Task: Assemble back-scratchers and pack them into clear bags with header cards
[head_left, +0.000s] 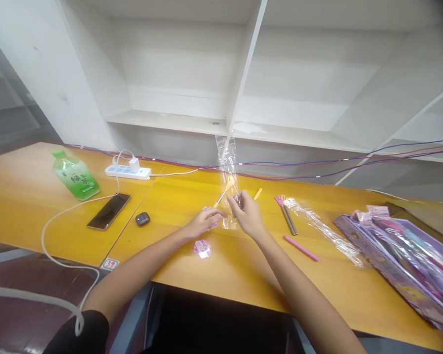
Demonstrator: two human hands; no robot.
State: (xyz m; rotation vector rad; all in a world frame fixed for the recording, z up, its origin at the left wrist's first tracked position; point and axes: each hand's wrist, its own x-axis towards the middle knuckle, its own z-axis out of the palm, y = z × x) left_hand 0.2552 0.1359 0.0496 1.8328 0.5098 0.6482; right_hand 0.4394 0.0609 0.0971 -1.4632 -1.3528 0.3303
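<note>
A: What is the person holding over the yellow wooden table (214, 275)?

B: The right hand (248, 215) pinches the lower part of a tall, narrow, clear cellophane sleeve (228, 169) that stands upright above the table, its fingers closed on the film. The left hand (204, 222) is closed on a thin pencil-like stick with a yellow end (220, 198), whose tip meets the sleeve near its bottom.

A: So the stick is at the sleeve's mouth?

B: It looks so, though whether the tip is inside the film or just against it cannot be told; the film is too clear and crumpled.

A: How would that step go well?

B: Judging from the pose, the sleeve should be kept taut and straight, with the opening held apart by the right fingers, and the stick kept in line with the sleeve's long axis so that it does not snag or pierce the thin film.

A: What lies nearby?

B: A small pink wrapped piece (202, 248) lies just below the hands. To the right are a silver pen with a pink fan-shaped top (287, 214), a plain pink stick (301, 248), a crumpled empty cellophane sleeve (325, 228) and purple printed stationery boxes (406, 265). To the left are a green tea bottle (76, 175) lying tilted, a black phone (109, 211) on a white cable, a small dark earbud case (142, 219) and a white power strip (127, 171).
</note>
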